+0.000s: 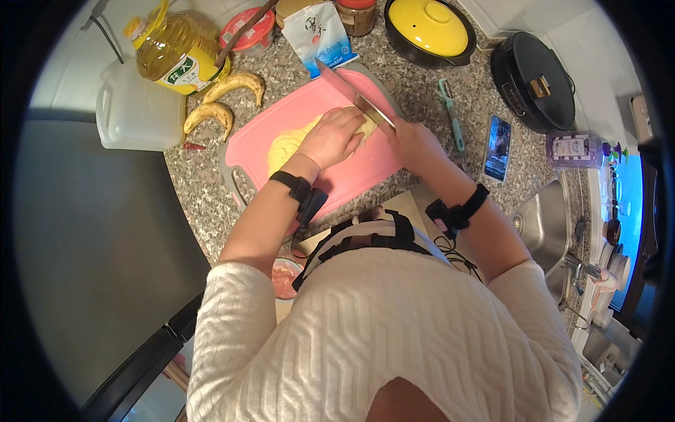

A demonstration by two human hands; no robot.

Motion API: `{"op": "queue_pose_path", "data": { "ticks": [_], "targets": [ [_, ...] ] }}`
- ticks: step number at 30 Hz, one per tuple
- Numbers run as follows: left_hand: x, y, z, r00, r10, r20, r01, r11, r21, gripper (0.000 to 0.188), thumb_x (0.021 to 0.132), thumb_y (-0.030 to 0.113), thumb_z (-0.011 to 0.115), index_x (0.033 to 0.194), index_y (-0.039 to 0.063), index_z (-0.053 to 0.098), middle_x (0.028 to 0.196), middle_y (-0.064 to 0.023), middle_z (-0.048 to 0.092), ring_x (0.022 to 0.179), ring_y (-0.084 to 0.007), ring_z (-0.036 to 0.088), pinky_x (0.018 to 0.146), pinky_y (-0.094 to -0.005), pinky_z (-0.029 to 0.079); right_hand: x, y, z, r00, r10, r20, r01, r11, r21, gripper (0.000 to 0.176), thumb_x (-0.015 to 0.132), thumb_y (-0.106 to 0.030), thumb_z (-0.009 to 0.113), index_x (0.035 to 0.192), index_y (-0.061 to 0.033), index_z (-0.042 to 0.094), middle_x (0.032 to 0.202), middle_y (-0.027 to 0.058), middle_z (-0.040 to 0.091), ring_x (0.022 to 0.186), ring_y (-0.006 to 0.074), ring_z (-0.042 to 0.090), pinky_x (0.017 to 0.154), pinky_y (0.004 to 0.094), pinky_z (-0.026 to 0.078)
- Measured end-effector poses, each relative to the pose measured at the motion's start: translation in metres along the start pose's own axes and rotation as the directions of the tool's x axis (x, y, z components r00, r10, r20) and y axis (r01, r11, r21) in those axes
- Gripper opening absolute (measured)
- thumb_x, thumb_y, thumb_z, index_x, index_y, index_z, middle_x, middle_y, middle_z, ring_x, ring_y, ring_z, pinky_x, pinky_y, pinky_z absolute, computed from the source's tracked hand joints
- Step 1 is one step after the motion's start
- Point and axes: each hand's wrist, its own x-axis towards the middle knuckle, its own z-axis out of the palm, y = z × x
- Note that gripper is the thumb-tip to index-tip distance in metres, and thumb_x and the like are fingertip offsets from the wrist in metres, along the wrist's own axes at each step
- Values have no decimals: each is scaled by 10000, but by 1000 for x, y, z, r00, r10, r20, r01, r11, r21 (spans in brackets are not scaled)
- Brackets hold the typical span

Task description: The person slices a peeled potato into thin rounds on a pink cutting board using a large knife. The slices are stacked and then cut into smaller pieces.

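My right hand (pixel 415 143) grips a wide-bladed kitchen knife (pixel 364 104), its blade slanting away to the upper left across a pink cutting board (pixel 311 97). Under my left hand (pixel 333 136) lies a spread of thin, pale yellow slices (pixel 287 146), which look like potato. The left palm rests on them with fingers bent towards the blade. Part of the slices shows between the left fingers and the knife. My left hand hides the middle of the spread, and the exact cutting edge is hard to make out.
Beyond the board stand a salt bag (pixel 319 34) and a lidded pot (pixel 433 27). Bananas (pixel 234 87) and an oil bottle (pixel 176 53) are to the left. A peeler (pixel 451 116), a phone (pixel 497 147), an electric cooker (pixel 533 82) and a sink (pixel 543 221) lie right.
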Motion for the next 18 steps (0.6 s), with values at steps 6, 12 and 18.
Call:
{"op": "queue_pose_path", "data": {
  "ticks": [6,12,18],
  "targets": [
    [0,3,1,1000,-22,4,22,999,37,340,855,140,684,1174,23,681,1230,-134,653,1215,-335,597,1070,-452,470,-25,-15,-25,999,-39,5,40,997,-72,287,1031,-284,521,1073,-22,631,893,289,707,855,492,690,772,595,555],
    [2,2,1,1000,-11,-7,11,999,44,325,843,133,686,1148,21,688,1221,-138,654,1202,-326,605,1053,-443,482,-42,-10,-46,998,-30,55,34,997,-73,220,999,-214,534,1052,-25,635,892,260,711,853,491,694,759,585,567],
    [1,1,2,1000,-14,-6,14,999,30,333,840,136,689,1151,16,689,1201,-144,660,1184,-330,615,1044,-442,489,-10,-1,-8,984,-171,53,177,975,-137,224,987,-201,528,1002,-6,639,923,253,731,853,476,710,769,584,575]
  ]
}}
